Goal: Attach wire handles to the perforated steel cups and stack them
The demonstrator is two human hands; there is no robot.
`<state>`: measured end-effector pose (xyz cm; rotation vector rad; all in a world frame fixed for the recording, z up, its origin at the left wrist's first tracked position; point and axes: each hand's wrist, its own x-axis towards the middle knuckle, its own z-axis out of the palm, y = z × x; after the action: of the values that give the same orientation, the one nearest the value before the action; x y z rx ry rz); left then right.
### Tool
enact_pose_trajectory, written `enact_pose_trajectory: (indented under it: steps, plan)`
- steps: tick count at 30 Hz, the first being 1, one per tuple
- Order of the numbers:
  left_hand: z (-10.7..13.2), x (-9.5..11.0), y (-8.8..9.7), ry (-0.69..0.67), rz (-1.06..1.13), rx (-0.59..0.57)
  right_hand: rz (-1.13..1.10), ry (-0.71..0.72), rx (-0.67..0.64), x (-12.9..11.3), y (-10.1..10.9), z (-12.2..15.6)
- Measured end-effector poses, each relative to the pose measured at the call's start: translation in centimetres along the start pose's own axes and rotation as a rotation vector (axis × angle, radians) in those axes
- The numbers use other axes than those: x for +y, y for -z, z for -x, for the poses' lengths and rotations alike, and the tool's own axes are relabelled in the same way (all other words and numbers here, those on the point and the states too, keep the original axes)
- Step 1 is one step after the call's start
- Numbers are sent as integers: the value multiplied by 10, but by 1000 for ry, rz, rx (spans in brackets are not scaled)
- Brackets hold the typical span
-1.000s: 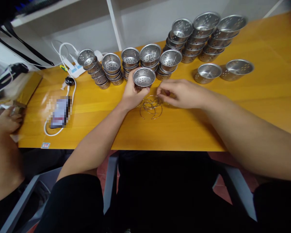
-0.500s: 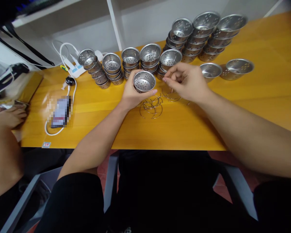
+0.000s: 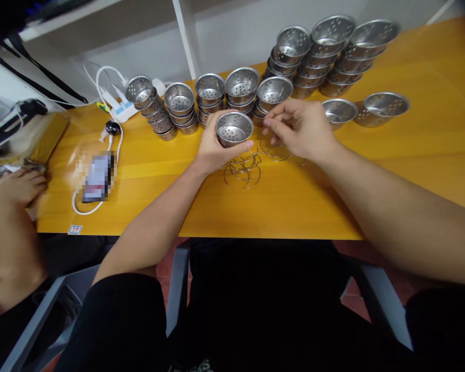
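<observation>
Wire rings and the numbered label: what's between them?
In the head view, the person's left forearm crosses between the wire rings and the numbered label, with yellow tabletop on either side of it.

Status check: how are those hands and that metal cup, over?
Left hand gripping perforated cup. Right hand close by, grasp unclear. Curved wires on table; cup's opening unobstructed.

Right hand [image 3: 300, 129] shifted forward, more wire rings [image 3: 278, 159] now visible.

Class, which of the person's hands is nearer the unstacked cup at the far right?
Right. The right hand is left of the unstacked cup; the left hand, gripping a second cup, is farther left.
</observation>
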<state>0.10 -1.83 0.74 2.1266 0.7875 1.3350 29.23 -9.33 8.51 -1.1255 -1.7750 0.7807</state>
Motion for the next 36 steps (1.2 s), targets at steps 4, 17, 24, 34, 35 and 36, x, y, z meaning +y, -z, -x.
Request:
enact_pose_trajectory:
  steps: [4,17,24,34,35,36]
  plan:
    - [1,18,0,81,34,35,39,-20,14,-6,5,-1]
    - [2,-35,-17,-104,73,-58,23,29,70,-1,-3,2]
    - [6,-30,-16,-85,74,-71,-57,125,138,3,-2,-3]
    - [12,-3,-21,-122,63,-198,-58,202,104,-14,-17,5]
    - [13,2,-22,-119,60,-217,-40,204,103,-14,-19,6]
    - [14,6,-22,-117,54,-231,-19,207,103,-13,-20,6]
